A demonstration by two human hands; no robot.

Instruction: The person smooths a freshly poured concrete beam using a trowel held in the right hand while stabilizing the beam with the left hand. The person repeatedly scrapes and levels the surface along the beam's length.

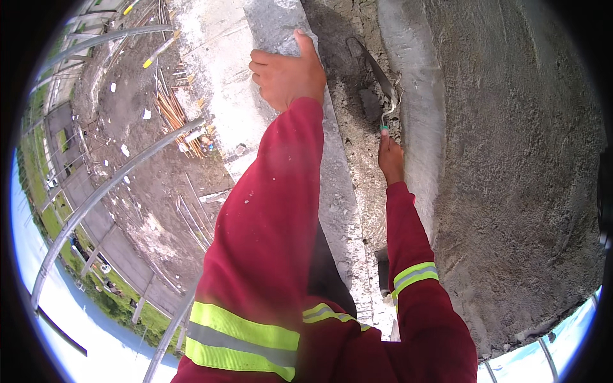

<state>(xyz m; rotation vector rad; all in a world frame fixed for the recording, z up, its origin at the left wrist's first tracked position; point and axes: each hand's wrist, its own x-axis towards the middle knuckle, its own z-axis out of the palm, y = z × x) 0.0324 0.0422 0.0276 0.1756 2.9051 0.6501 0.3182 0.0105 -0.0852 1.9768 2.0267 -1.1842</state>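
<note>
My left hand (290, 75) rests on top of a rough grey concrete ledge (335, 191), fingers lying toward the left and the thumb apart, with nothing in it. To its right, my right hand (391, 159) is wrapped round the handle of a trowel (378, 73). A bit of green shows at the front of that handle, and the rest is hidden in the hand. The trowel's narrow dark blade points away from me, over a strip of wet mortar (361, 153) beside the ledge. Whether the blade touches the mortar I cannot tell.
A rough plastered wall (517, 159) rises on the right, with a smoother pale band (412, 76) along its foot. Left of the ledge the level drops to muddy ground (150, 204) with a pile of rods (175, 118). Curved metal pipes (121, 185) cross the left side.
</note>
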